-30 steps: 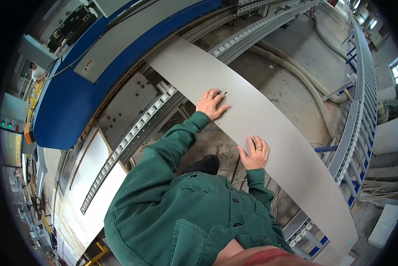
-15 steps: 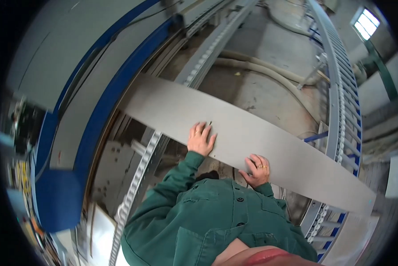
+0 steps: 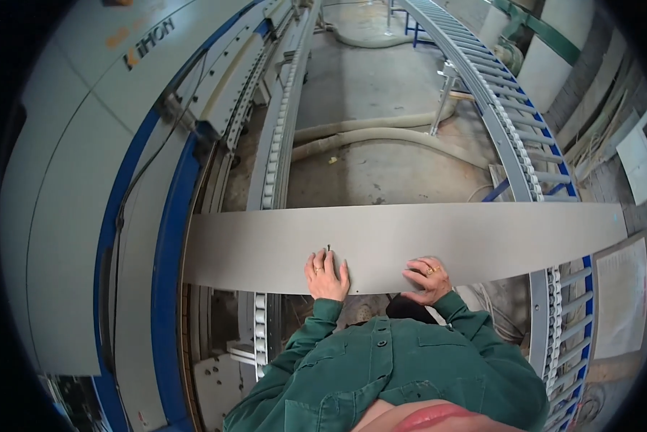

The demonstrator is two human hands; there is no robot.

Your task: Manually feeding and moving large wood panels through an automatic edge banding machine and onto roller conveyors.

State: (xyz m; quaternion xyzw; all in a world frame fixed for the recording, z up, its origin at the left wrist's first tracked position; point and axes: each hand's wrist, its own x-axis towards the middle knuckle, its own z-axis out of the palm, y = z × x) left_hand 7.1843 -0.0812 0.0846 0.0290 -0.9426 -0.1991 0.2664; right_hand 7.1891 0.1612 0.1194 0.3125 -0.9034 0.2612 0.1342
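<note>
A long, pale grey-beige panel [image 3: 381, 241] lies flat in front of me, bridging the left rail and the right roller conveyor. Its left end meets the edge of a large machine. My left hand [image 3: 326, 276] rests on the panel near its near edge, fingers stretched and spread, close to a small dark mark. My right hand [image 3: 429, 279], with a ring on it, lies at the same edge farther right. Its fingers are slightly bent on the surface and the thumb is apart near the edge. Neither hand is closed round anything.
The large grey machine [image 3: 64, 194] with blue trim stands at left. Beside it runs a rail with small rollers [image 3: 273, 155]. A roller conveyor [image 3: 521, 108] curves along the right. Thick beige hoses [image 3: 381, 137] cross the floor beyond the panel. A pale sheet [image 3: 621, 299] is at far right.
My view has turned, so the panel now runs nearly level across it instead of slanting. Both hands remain on the panel in much the same places.
</note>
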